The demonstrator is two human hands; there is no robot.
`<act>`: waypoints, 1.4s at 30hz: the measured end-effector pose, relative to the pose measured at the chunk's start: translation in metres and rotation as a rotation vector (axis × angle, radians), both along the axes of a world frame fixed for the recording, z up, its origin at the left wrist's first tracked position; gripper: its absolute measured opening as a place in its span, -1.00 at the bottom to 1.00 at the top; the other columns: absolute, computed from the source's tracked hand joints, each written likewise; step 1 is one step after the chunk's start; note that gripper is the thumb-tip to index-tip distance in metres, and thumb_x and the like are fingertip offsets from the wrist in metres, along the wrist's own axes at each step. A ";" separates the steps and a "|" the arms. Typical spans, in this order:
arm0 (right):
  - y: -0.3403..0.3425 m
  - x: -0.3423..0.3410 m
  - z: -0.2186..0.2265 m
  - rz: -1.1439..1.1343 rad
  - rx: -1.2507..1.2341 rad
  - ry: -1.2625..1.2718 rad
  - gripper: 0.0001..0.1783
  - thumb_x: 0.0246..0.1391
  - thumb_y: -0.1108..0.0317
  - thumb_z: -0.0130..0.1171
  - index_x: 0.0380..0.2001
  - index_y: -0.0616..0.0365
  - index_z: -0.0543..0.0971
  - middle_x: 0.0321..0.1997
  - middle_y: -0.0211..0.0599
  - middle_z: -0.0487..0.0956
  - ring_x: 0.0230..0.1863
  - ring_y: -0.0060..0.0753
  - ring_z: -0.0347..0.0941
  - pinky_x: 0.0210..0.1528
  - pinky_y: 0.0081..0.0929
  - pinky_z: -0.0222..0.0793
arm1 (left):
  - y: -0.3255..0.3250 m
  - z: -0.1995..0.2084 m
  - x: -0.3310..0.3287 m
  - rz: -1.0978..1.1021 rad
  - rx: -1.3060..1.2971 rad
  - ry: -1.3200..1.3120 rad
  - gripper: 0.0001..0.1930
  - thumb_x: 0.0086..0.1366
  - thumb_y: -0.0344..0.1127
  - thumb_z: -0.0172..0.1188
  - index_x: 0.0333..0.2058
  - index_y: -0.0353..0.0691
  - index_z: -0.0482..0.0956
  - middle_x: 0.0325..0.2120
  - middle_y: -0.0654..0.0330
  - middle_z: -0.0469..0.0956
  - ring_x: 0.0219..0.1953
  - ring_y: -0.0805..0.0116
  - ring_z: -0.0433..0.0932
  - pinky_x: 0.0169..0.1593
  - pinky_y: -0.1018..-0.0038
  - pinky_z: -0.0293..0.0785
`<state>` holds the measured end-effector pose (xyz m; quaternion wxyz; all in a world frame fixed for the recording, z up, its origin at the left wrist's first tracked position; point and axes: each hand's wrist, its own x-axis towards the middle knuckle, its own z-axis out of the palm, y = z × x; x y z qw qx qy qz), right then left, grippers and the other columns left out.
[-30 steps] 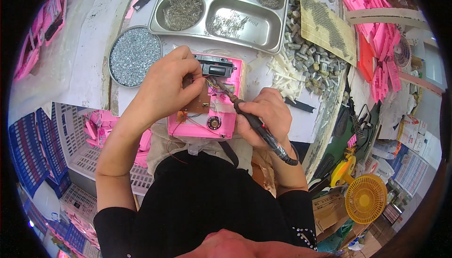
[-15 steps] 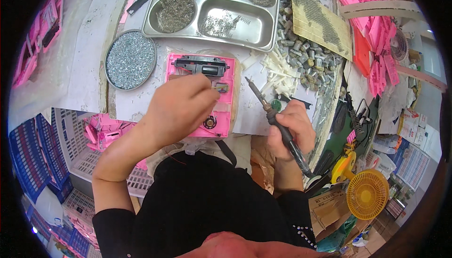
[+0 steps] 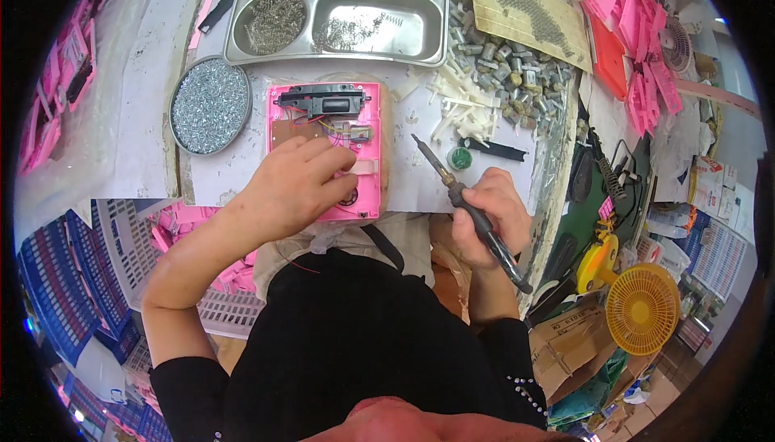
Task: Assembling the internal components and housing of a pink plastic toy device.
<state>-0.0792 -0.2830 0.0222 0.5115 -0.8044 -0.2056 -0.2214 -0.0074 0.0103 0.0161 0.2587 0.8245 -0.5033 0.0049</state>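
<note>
A pink plastic case lies open side up in front of me, with a black mechanism across its far end. Inside are a small metal motor, thin coloured wires, a brown circuit board and a round black part at the near end. My left hand bends over the case's left half, fingers curled down and closed; its fingertips hide whatever is between them. To the right, my right hand grips a soldering iron by its black handle, tip pointing up-left and apart from the case.
Beyond the case stands a metal compartment tray of springs. A round dish of screws sits left. At right are a small green-filled container, white plastic parts, a heap of small motors and a black strip.
My left hand has drawn back toward the near end of the case, uncovering the motor and wires. The soldering iron stays in my right hand. The whole view has shifted slightly.
</note>
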 end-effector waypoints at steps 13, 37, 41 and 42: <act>0.057 0.006 -0.019 -0.045 0.067 0.177 -0.47 -0.04 0.57 0.43 0.07 0.27 0.60 -0.29 -0.13 0.59 -0.28 -0.16 0.55 -0.23 -0.35 0.48 | 0.004 -0.003 0.005 0.246 -0.198 0.554 -0.89 0.22 -0.51 0.33 -0.28 -0.28 0.61 -0.41 0.09 0.60 -0.36 0.13 0.61 -0.29 0.33 0.51; 0.012 0.032 0.002 0.064 0.351 0.306 -0.82 0.03 0.52 0.31 -0.25 0.28 0.62 -0.38 -0.30 0.52 -0.34 -0.38 0.36 -0.24 -0.42 0.26 | 0.008 0.000 0.003 0.132 -0.085 0.455 -0.90 0.25 -0.44 0.28 -0.28 -0.27 0.56 -0.10 0.09 0.52 -0.13 0.02 0.57 -0.13 0.24 0.55; -0.006 0.038 0.003 0.294 0.449 0.522 -0.78 -0.07 0.44 0.39 -0.44 0.14 0.50 -0.46 -0.41 0.44 -0.42 -0.50 0.26 -0.34 -0.51 0.13 | 0.009 0.001 0.006 0.072 -0.026 0.370 -0.88 0.28 -0.38 0.24 -0.30 -0.32 0.57 -0.01 0.06 0.51 -0.05 0.04 0.59 -0.05 0.19 0.60; -0.006 0.043 0.001 0.373 0.383 0.521 -0.78 -0.09 0.43 0.40 -0.43 0.13 0.51 -0.48 -0.42 0.43 -0.44 -0.50 0.25 -0.36 -0.50 0.13 | 0.009 0.001 0.006 0.065 -0.013 0.346 -0.87 0.29 -0.38 0.23 -0.30 -0.34 0.57 0.00 0.05 0.52 -0.04 0.04 0.59 -0.03 0.19 0.60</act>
